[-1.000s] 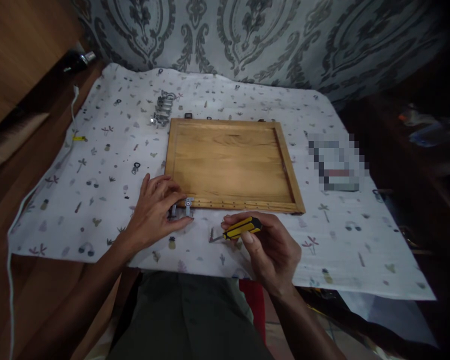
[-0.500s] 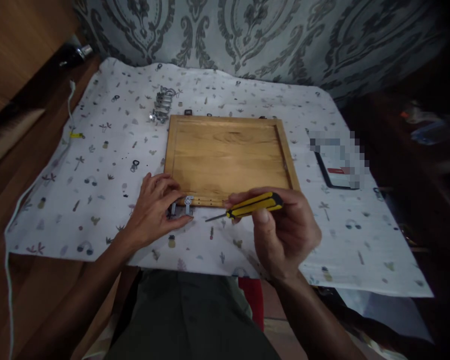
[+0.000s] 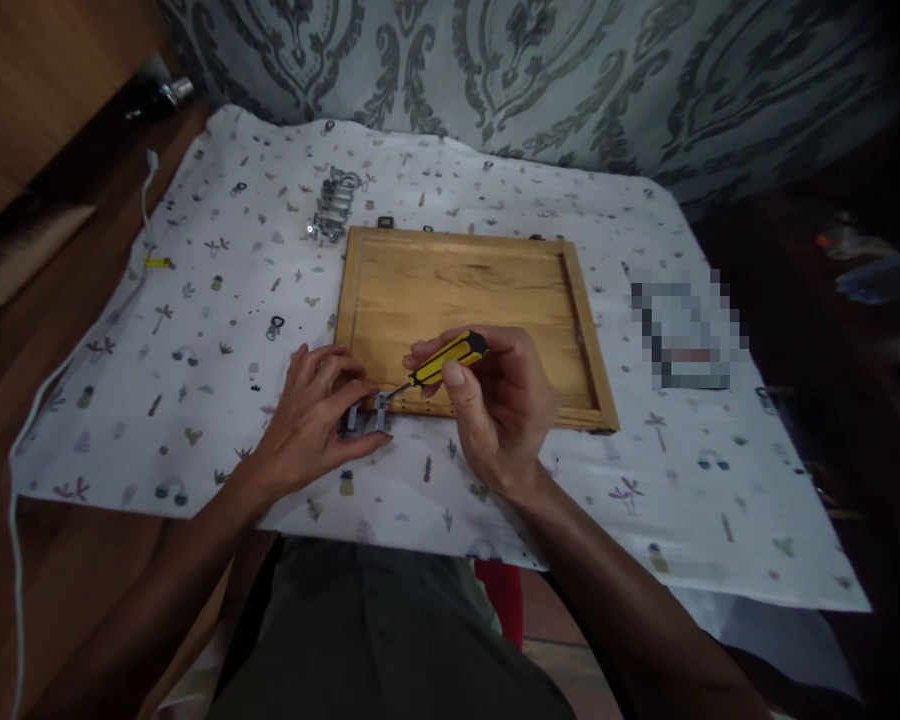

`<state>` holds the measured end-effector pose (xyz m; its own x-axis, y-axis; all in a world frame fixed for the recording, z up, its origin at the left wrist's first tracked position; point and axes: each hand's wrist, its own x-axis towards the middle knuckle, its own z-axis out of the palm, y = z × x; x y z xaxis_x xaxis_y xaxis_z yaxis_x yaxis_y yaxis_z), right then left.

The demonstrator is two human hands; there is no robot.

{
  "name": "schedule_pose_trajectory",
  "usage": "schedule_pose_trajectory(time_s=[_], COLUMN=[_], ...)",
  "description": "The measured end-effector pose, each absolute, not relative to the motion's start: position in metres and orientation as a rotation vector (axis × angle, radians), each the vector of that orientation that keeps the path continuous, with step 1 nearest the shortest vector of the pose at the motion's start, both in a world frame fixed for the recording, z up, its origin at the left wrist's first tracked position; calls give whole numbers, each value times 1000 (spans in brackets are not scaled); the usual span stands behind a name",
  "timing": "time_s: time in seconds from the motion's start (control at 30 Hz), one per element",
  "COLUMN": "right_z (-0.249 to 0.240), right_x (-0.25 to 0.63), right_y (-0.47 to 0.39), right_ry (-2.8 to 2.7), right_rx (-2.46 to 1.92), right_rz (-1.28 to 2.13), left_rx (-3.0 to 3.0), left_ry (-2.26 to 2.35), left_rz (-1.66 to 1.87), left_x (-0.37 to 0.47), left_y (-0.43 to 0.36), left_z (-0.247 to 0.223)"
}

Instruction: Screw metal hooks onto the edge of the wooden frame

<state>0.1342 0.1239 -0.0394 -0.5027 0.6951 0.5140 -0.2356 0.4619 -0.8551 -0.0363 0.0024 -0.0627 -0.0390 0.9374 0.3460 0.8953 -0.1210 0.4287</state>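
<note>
Gripping screwdriver (image 3: 447, 360), right hand (image 3: 495, 410); left hand (image 3: 311, 420) pinches hinge (image 3: 367, 415); no readable writing.

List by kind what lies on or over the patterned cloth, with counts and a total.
Wooden panel: 1
Screwdriver, yellow and black, in the right hand: 1
Metal bracket at the panel's near edge, under the left hand: 1
Heap of metal hardware, pieces too small to count: 1
Blurred flat item: 1
Total: 5
</note>
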Motion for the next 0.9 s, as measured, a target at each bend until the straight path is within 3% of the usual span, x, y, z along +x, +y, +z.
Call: schedule_pose_trajectory(time_s=[0.9], right_z=[-40], right_x=[137], right_y=[124], right_ry=[-1790], right_rx=[-366], right_rz=[1222], left_rx=[2110], left_ry=[2028], left_rz=[892], left_x=[-36], left_y=[2], left_z=[-63])
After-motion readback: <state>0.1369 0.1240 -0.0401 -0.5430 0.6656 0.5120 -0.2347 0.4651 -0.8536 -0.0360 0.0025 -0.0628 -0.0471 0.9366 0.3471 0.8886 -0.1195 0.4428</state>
